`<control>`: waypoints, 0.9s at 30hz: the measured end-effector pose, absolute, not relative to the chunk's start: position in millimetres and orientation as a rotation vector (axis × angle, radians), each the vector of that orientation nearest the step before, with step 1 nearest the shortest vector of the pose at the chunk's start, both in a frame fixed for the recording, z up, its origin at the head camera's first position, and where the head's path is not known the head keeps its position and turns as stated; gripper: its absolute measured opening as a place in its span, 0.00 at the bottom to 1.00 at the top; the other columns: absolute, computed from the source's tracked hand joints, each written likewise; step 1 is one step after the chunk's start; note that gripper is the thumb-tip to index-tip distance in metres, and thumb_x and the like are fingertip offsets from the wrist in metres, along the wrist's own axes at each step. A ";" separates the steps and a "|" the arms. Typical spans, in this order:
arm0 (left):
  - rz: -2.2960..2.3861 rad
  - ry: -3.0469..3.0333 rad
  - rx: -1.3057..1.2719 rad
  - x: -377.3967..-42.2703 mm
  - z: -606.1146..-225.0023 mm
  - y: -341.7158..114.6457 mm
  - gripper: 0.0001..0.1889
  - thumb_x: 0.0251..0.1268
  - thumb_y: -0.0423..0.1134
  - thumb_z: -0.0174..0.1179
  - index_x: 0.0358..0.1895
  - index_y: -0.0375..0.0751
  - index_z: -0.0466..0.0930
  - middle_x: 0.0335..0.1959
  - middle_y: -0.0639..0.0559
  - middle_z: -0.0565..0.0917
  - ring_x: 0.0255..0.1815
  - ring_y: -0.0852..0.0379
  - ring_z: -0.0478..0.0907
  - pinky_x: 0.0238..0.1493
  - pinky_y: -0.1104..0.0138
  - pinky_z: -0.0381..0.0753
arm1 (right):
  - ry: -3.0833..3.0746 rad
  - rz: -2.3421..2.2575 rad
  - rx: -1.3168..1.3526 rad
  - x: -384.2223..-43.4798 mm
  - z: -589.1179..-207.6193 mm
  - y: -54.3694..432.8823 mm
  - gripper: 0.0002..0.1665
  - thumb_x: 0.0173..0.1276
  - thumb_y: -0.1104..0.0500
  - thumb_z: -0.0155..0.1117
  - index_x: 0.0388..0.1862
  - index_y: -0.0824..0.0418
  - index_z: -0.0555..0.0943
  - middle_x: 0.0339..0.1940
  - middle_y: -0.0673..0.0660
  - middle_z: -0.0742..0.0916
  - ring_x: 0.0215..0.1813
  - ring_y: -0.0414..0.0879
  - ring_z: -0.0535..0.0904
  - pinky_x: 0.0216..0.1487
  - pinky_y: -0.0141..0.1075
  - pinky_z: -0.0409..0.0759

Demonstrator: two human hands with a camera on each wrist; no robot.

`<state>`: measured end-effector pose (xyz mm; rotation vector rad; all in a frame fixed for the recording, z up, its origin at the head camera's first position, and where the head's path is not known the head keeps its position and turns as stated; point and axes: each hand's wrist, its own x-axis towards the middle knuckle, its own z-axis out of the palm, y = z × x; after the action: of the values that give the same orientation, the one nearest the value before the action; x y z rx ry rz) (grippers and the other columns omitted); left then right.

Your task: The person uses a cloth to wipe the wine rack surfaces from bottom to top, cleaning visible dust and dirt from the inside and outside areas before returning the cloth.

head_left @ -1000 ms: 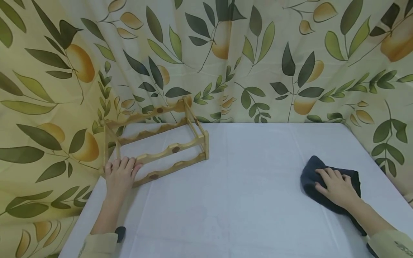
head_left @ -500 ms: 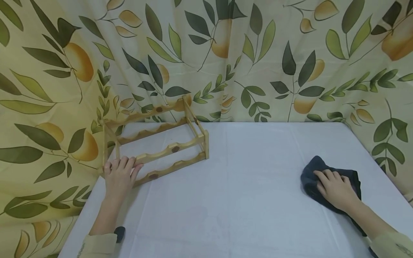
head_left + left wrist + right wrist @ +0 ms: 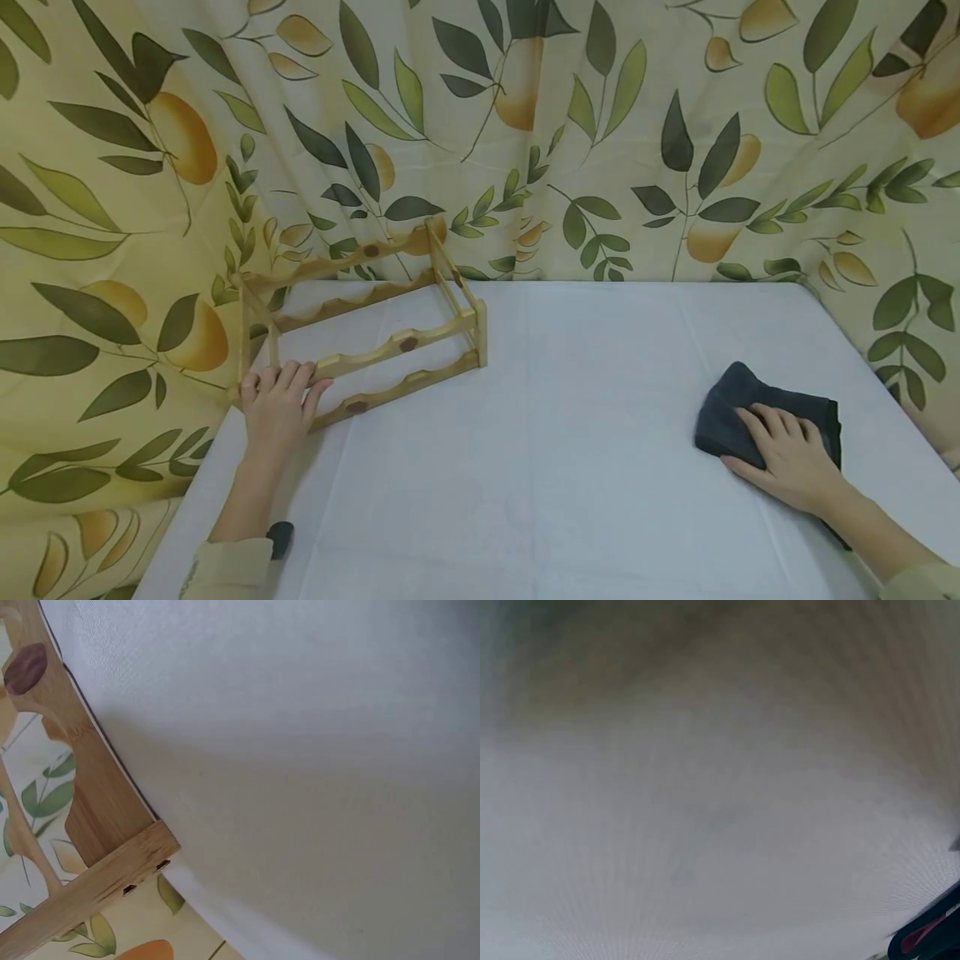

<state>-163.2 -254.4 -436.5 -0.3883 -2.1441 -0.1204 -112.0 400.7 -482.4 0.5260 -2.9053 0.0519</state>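
On the left of the head view stands a wooden wine rack (image 3: 408, 342) with scalloped rails. My left hand (image 3: 277, 408) holds its near left corner, fingers bent over the upper front rail and thumb to the right. In the left wrist view, a rail and an end post of the rack (image 3: 112, 795) show at the left, and the hand itself is out of sight. A dark folded cloth (image 3: 731, 400) lies at the table's right side. My right hand (image 3: 795, 458) rests on it with fingers spread and the thumb stretched out along its near edge.
A white cloth covers the table (image 3: 570, 433). Behind and to the left hangs a curtain (image 3: 600, 167) printed with leaves and fruit, close to the rack's back. Mostly blurred table cover (image 3: 705, 825) fills the right wrist view.
My right hand has loosened its bunched hold on the cloth, and its fingers now lie flatter and more spread over it. The cloth looks smoother. The left hand and rack stay put.
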 end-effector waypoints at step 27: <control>-0.157 -2.029 -0.567 -187.5 -443.8 -240.9 0.20 0.60 0.55 0.50 0.33 0.38 0.75 0.27 0.47 0.74 0.30 0.46 0.67 0.39 0.53 0.57 | -2.846 -0.024 0.588 -119.5 -481.1 400.0 0.27 0.61 0.46 0.59 0.50 0.65 0.69 0.46 0.63 0.72 0.46 0.59 0.67 0.40 0.61 0.63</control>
<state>-187.5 -240.9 -443.8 -0.5670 -2.0286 -0.1575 -119.5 400.0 -481.1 0.5881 -2.8462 -0.0245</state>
